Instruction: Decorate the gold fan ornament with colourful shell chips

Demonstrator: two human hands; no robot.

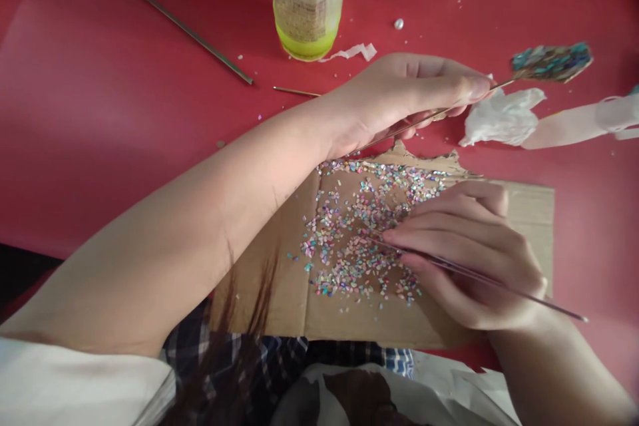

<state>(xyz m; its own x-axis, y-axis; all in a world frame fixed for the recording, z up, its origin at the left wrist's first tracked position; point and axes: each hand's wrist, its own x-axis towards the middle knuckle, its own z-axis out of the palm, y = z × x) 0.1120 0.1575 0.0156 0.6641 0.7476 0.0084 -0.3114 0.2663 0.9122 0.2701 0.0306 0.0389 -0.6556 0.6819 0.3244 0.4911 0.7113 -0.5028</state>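
My left hand point(419, 90) stretches across the cardboard and pinches a thin metal stem. At the stem's far end is a flat, leaf-like head point(552, 63) covered with blue-green and brown chips. Over the right side of the cardboard sheet point(279, 286), my right hand point(474, 253) is closed around a slender metal rod point(559, 309). The rod's tip points down into the small shiny multicoloured chips point(344, 273) spread on the sheet. Whether a chip sticks to that tip is too small to tell.
A bottle point(307, 20) with a yellow-green base stands behind my left wrist. Crumpled white tissue point(502, 116) and a whitish tube point(574, 123) lie at the right. A long metal strip point(184, 26) lies back left, and a pearl bead point(398, 24) sits on the red table point(124, 126).
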